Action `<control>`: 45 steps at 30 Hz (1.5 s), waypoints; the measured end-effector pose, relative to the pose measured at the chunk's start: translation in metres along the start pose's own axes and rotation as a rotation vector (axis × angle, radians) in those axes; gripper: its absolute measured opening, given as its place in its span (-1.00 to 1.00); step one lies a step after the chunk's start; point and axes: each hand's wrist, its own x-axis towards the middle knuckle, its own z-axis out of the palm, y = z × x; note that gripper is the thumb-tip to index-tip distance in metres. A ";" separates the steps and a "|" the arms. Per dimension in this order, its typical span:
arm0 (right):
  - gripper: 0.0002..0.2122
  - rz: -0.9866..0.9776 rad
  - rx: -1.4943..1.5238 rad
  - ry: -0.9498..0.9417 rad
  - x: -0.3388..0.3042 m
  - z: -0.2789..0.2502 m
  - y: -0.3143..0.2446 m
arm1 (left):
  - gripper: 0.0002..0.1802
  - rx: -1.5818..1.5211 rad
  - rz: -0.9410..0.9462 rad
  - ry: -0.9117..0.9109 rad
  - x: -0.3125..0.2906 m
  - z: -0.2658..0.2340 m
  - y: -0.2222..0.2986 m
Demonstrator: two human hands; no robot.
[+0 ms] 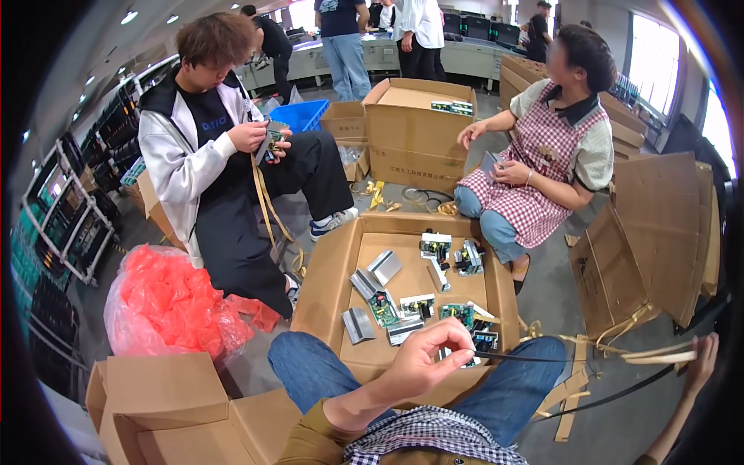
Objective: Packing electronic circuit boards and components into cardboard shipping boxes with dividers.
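Black strap [521, 358] pinched in left hand [426, 349], stretching rightward over one knee [519, 372]; right hand [703, 361] well apart, beside pale strips [659, 357], grip impossible to tell; farther off, open carton [332, 302] with circuit boards [383, 308].

Circuit-board carton [325, 291]: brown
Strap [521, 358], over carton: black
Bag [177, 304], carton's left: red
Apron [555, 146], carton's far right: red-white check

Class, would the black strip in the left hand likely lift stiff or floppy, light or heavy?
The black strip looks thin, so probably light. It leaves the left hand nearly straight, so perhaps springy rather than limp, unless pulled taut.
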 end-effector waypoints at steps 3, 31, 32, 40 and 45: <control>-0.89 0.709 1.115 -0.343 -0.045 0.019 -0.035 | -0.98 0.003 -0.187 0.010 -0.006 -0.009 -0.027; -0.73 0.338 1.698 -1.557 0.030 0.021 -0.469 | -0.93 0.213 -0.617 0.327 -0.040 -0.105 -0.113; -0.71 0.254 1.703 -1.524 0.024 0.027 -0.472 | -0.93 0.207 -0.617 0.295 -0.040 -0.107 -0.114; -0.56 0.030 1.651 -1.261 0.026 0.013 -0.464 | -0.95 0.236 -0.599 0.383 -0.047 -0.105 -0.104; -0.50 0.057 1.764 -1.119 0.023 0.017 -0.471 | -0.98 0.377 -0.612 0.370 -0.046 -0.114 -0.098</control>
